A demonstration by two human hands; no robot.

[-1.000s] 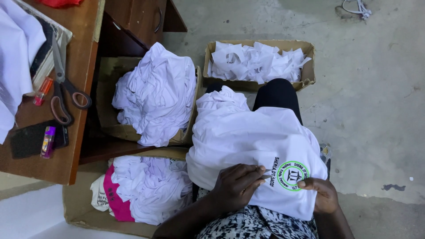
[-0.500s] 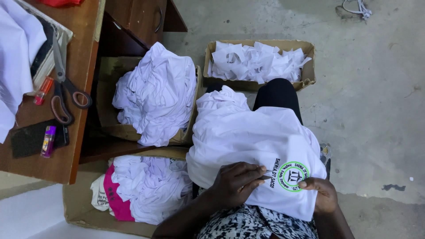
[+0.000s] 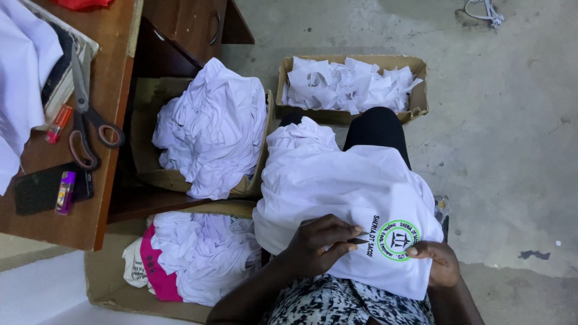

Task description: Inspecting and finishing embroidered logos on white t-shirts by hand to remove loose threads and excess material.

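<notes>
Fingers (image 3: 337,232) of both hands pinch soft, crumpled white shirt (image 3: 349,180) beside round green emblem (image 3: 397,239).

To my left stood a wooden tabletop (image 3: 102,198) carrying scissors (image 3: 87,123), a dark phone (image 3: 39,189), a small purple lighter (image 3: 65,192) and an orange one (image 3: 58,123). On the concrete floor (image 3: 500,150), one cardboard box (image 3: 415,84) held white paper scraps (image 3: 346,84), another (image 3: 144,150) overflowed with white garments (image 3: 214,129), and a third (image 3: 108,289) held white and pink cloth (image 3: 192,256).
</notes>
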